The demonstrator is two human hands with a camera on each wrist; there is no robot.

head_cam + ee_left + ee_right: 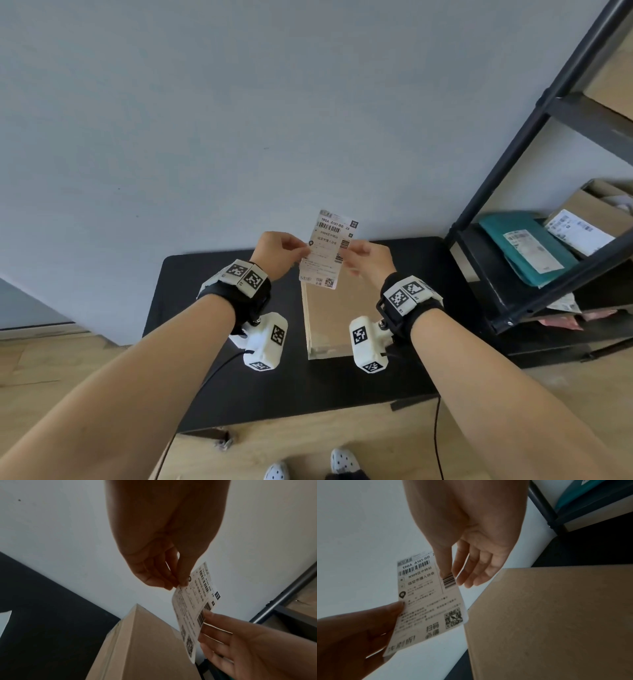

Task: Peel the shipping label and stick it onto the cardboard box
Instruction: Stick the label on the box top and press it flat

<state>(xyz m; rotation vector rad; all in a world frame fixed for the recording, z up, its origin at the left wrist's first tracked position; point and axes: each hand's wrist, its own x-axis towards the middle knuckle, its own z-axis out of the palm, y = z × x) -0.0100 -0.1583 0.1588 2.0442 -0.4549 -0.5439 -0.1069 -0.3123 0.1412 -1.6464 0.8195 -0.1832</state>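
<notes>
A white shipping label [329, 248] [195, 609] [428, 599] with barcodes and a QR code is held upright in the air above the far end of the cardboard box [337, 318] [145, 646] [553, 622]. My left hand [281, 251] [169, 577] [368, 626] pinches its left edge between thumb and fingers. My right hand [366, 258] [457, 574] [211, 623] pinches its right edge by the small barcode, thumb in front, the other fingers fairly straight behind. The flat brown box lies on a black table [205, 308].
A black metal shelf rack [534, 164] stands at the right, holding a teal parcel [527, 246] and labelled cardboard boxes [582, 222]. A grey wall rises behind the table. A cable [436, 431] hangs over the table's front edge. Wooden floor lies below.
</notes>
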